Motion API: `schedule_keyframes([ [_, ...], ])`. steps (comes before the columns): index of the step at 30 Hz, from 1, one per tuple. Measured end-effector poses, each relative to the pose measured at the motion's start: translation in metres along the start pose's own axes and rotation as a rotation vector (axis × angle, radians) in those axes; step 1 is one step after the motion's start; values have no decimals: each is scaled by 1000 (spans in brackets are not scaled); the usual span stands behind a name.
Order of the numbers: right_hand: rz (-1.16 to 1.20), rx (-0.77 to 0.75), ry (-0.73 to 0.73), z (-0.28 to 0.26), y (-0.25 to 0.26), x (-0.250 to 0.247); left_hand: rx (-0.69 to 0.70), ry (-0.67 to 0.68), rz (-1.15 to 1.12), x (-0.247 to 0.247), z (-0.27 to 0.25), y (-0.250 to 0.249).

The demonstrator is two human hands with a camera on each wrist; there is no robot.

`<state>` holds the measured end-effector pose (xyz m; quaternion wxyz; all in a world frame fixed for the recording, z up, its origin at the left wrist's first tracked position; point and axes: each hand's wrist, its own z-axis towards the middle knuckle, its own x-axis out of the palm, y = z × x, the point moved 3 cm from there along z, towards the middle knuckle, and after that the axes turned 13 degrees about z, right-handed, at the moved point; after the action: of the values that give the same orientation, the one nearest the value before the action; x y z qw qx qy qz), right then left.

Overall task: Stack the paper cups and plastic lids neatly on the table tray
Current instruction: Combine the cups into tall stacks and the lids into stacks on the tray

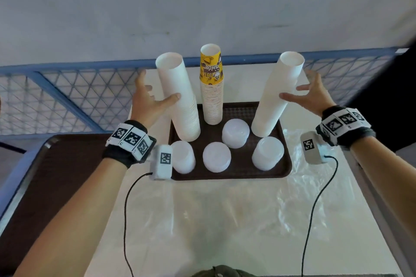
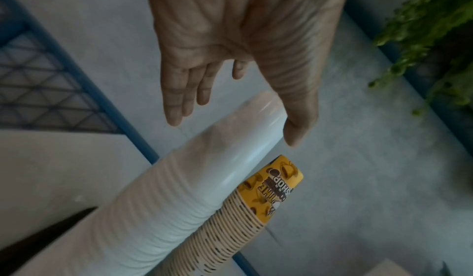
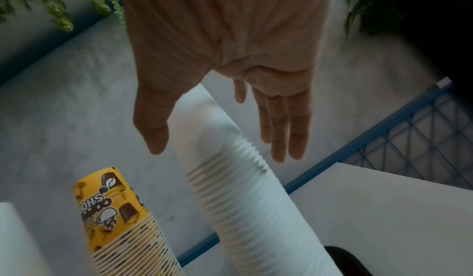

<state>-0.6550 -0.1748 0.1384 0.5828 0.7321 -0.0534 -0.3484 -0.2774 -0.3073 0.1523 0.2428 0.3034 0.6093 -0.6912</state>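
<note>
Hands: left hand [image 1: 147,99] and right hand [image 1: 311,94] are both spread, fingers straight, nothing pinched.
Left contact: thumb tip touches or nearly touches the left white cup stack [image 1: 180,99]; the other fingers stand apart behind it.
Right contact: thumb lies just beside the right white cup stack [image 1: 275,94]; I cannot tell whether it touches.
Cups: both white stacks and the printed yellow stack [image 1: 211,87] between them stand at the back of the brown tray [image 1: 286,164] on the white counter [image 1: 202,220].
Lids: four piles of plastic lids [image 1: 235,132] sit in front of them on the tray.
Risk, topple: the white stacks are tall and appear to lean outward; a nudge high up could tip one off the tray.
Risk, knock-on: a stack falling inward would probably hit the yellow stack or scatter the lids.
Risk, slip: clear plastic wrap [image 1: 315,198] beside the tray could catch a wrist cable.
</note>
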Motion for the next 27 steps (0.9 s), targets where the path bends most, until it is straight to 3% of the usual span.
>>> schedule_keyframes([
  [3,-16,48,11,5,4,9,-78,83,-41,5,17,-2],
  [9,1,101,-8,6,4,18,-67,156,-15,23,25,-9],
  [21,49,13,9,24,-10,27,-78,24,-13,44,47,-14],
  [27,101,36,39,30,-23,31,-79,25,22,48,70,-19],
])
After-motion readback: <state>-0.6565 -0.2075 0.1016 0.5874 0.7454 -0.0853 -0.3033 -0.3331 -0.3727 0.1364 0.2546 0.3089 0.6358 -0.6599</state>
